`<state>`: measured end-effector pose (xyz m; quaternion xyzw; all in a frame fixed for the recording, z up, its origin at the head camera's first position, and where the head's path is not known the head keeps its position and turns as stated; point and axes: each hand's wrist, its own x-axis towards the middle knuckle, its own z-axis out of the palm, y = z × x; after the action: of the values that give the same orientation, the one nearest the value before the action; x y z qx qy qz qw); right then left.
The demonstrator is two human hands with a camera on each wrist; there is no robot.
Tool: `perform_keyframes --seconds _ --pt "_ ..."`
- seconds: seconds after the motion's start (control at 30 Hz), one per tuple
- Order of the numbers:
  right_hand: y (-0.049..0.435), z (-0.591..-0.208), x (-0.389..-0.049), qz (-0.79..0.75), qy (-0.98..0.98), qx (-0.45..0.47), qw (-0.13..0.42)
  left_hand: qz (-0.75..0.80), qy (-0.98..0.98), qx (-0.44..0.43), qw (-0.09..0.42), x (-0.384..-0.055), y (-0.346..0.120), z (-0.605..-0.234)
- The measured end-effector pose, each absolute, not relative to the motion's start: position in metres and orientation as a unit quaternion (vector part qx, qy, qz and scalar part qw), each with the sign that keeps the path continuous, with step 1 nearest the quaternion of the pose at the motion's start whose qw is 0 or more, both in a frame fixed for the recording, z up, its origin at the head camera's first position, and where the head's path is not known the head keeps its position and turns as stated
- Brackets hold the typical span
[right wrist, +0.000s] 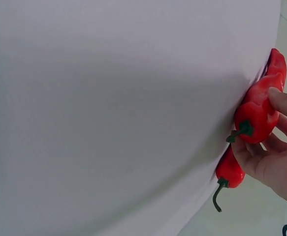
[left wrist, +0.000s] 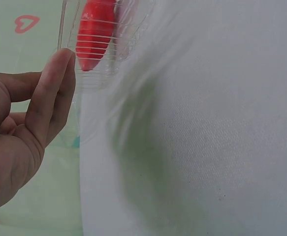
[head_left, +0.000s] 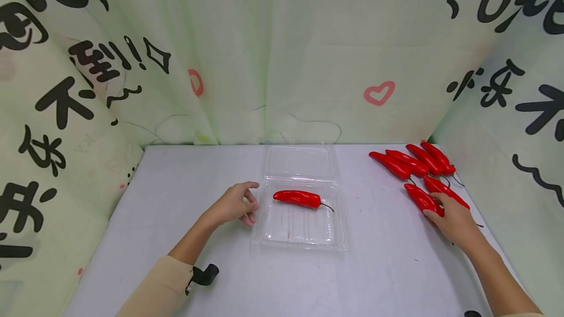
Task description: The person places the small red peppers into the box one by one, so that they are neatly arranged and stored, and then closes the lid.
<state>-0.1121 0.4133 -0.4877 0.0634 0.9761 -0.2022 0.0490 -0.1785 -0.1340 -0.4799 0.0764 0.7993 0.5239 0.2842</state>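
One L hand, fingers loosely bent, holding nothing, is at the left rim of the clear box, maybe touching, hard to tell. Inside: boxed pepper, long axis approx. sideways, tip twd L hand, stem to R. Far R, R hand grips a held pepper, axis diagonal, tip far-left, stem end near-right, w/ loose peppers beside & beyond.

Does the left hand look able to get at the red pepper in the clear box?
Probably yes: the left hand is right by the clear box, its lid lies folded back, and nothing covers the red pepper from above.
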Motion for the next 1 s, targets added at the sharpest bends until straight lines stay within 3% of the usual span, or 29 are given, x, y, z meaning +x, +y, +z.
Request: perform_keyframes --seconds 0.47,1.0 --pt "0.411 -0.470 -0.118 -0.211 0.977 0.015 0.024 0.527 0.798 0.072 0.284 -0.179 -0.133 -0.479" --pt "0.359 -0.438 -0.126 -0.251 0.965 -0.072 -0.034 0.527 0.799 0.063 0.282 -0.179 -0.132 -0.479"
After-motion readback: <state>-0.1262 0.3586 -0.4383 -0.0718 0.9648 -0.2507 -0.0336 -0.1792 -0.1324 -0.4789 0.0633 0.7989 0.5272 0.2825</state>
